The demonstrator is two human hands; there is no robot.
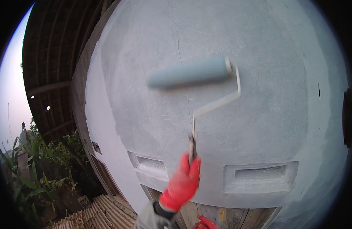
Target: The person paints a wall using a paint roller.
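My left hand [181,183], in a red glove, is closed around the handle of a paint roller [189,72]. A grey sleeve with a dark band at the wrist runs down to the bottom edge. The roller's long light-blue sleeve lies almost level against or just in front of the pale wall [267,95]; I cannot tell whether it touches. Its bent white frame joins the right end, and motion blurs it. At the bottom edge my right hand [206,222] shows only a few red-gloved fingers; whether it holds anything is hidden.
Two recessed vents [262,177] sit low in the wall, above wooden boards [225,215]. Thin cracks run down the plaster. A dark roof overhang [54,49] is at the left, with plants [42,179] and corrugated roofing [94,213] below. A dark fixture [347,118] stands at the right edge.
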